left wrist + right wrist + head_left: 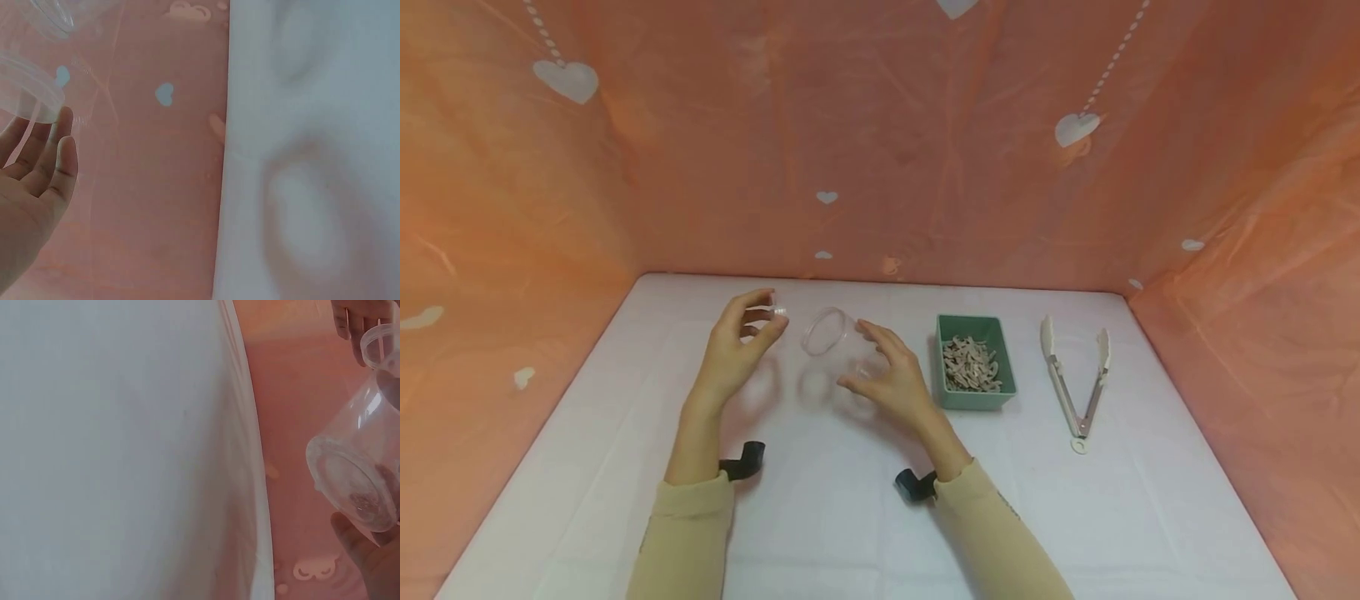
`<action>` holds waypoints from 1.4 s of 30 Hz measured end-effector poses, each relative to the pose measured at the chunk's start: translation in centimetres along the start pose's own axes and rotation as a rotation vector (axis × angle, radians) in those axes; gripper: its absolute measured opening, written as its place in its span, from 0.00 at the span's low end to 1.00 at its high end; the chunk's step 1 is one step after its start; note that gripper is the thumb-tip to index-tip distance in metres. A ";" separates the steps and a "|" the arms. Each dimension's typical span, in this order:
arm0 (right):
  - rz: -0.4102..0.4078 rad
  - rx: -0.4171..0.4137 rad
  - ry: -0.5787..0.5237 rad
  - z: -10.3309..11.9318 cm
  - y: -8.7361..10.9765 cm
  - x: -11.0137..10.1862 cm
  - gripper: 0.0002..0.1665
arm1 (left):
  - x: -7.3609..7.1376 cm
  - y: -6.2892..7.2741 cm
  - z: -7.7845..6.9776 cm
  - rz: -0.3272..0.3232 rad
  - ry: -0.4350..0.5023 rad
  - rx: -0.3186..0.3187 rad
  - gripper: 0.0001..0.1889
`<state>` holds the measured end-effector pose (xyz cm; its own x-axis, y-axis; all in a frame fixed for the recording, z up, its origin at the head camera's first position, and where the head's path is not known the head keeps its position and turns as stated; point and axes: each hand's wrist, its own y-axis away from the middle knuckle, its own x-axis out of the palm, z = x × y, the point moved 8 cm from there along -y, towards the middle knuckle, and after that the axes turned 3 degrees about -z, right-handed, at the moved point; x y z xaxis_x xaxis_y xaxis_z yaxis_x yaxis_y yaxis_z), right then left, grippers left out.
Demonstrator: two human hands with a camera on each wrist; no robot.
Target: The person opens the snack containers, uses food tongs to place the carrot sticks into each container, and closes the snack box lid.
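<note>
My left hand (730,350) is raised over the left half of the table, gripping a clear round lid (31,87) by its edge between thumb and fingers. Across from it, my right hand (895,379) holds a clear plastic jar (359,422) around its base end. The jar is tilted on its side, its open mouth toward the left hand, with a small gap between the lid and the mouth. Both are above the white tablecloth and cast soft shadows on it. In the right wrist view the thumb lies near the jar's round bottom.
Right of the jar stands a green rectangular bin (1003,387) with many small greyish curved pieces (972,364) in it. Farther right lie spread tongs (1063,400) with pale tips. An orange curtain (880,150) with white hearts encloses the table's back and sides.
</note>
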<state>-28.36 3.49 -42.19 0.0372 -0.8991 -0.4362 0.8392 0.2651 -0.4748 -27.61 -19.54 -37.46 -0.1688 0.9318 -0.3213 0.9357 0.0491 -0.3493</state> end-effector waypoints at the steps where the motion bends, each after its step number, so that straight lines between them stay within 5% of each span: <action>1: -0.004 0.008 -0.010 0.0 0.0 0.1 0.51 | -0.2 0.0 0.0 -0.007 -0.003 0.001 0.26; 10: -0.048 0.207 -0.152 -1.2 -0.8 1.2 0.52 | -1.7 -0.2 1.6 -0.047 -0.127 -0.019 0.30; 17: -0.091 0.308 -0.223 -2.2 -1.9 2.0 0.51 | -2.1 -1.0 3.2 -0.013 -0.216 -0.055 0.34; 26: -0.095 0.370 -0.353 -3.0 -3.1 3.4 0.47 | -3.2 -3.3 5.0 0.117 -0.360 -0.089 0.38; 36: -0.003 0.420 -0.352 -3.3 -3.2 4.8 0.46 | -3.9 -4.0 7.4 0.262 -0.489 -0.139 0.40; 42: 0.052 0.446 -0.309 -3.3 -2.7 5.5 0.43 | -3.8 -4.2 8.7 0.336 -0.553 -0.106 0.38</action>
<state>-32.20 -0.97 -45.83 0.1856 -0.9671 -0.1738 0.9783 0.1985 -0.0595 -33.55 -26.42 -42.39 0.0299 0.5818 -0.8128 0.9860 -0.1506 -0.0714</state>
